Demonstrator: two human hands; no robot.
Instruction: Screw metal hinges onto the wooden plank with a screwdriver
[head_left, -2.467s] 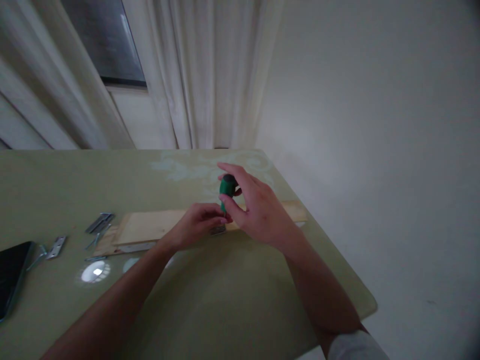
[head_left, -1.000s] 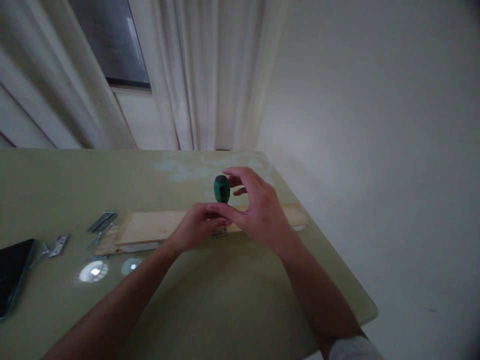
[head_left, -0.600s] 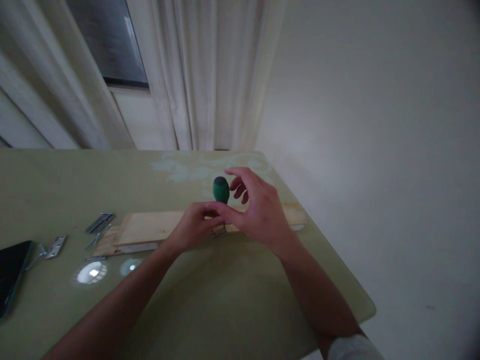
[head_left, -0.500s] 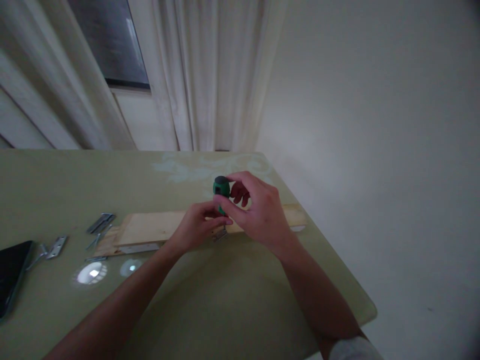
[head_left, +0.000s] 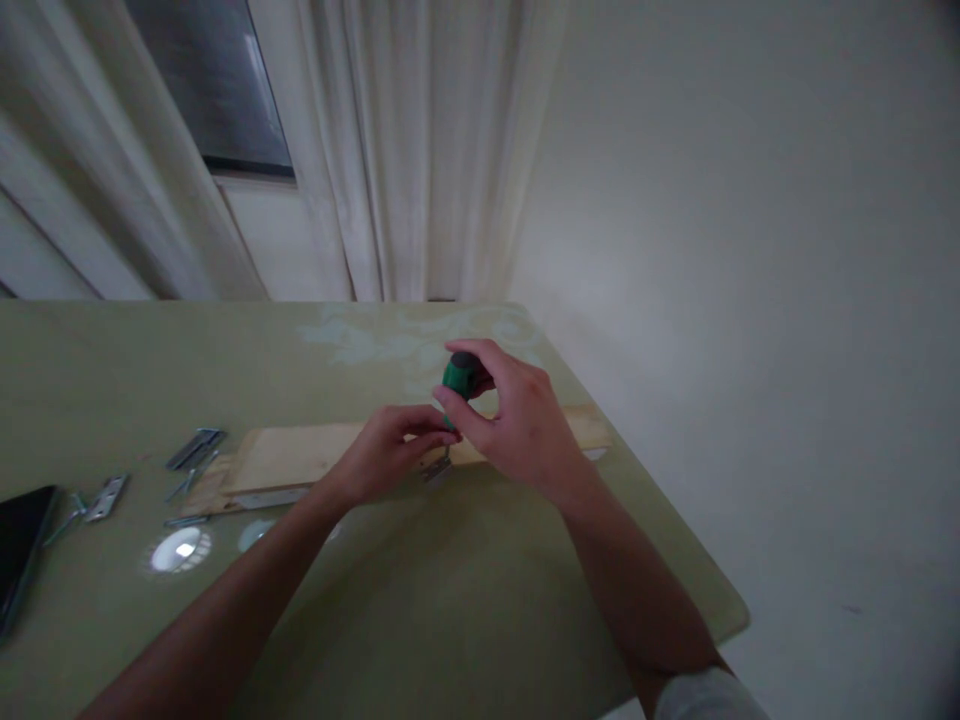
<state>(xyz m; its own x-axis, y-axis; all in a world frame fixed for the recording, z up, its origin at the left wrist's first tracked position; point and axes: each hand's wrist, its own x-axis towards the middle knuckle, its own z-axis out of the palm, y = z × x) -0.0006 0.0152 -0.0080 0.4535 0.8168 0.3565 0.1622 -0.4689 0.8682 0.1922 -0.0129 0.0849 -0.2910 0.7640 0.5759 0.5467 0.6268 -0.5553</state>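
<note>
My right hand [head_left: 517, 425] is closed round the handle of a green and black screwdriver [head_left: 459, 375], which points down and leans a little. Thumb and fingers of my left hand [head_left: 394, 450] pinch the screwdriver low down, by its shaft. Under the tip, a small metal hinge [head_left: 438, 468] lies at the front edge of a pale wooden board [head_left: 289, 455]. Whether a screw sits between tip and hinge I cannot tell. My right hand hides part of the board.
Left of the board lie a metal hinge [head_left: 193, 449] with several screws, and another hinge [head_left: 107, 498] beside more screws. A dark phone or tablet [head_left: 24, 540] is at the left edge. The green table [head_left: 465, 600] ends at a white wall [head_left: 735, 300].
The screwdriver handle has tipped to the right, and my right fingers have shifted around its top. My left hand stays at the shaft. The whole view has moved slightly.
</note>
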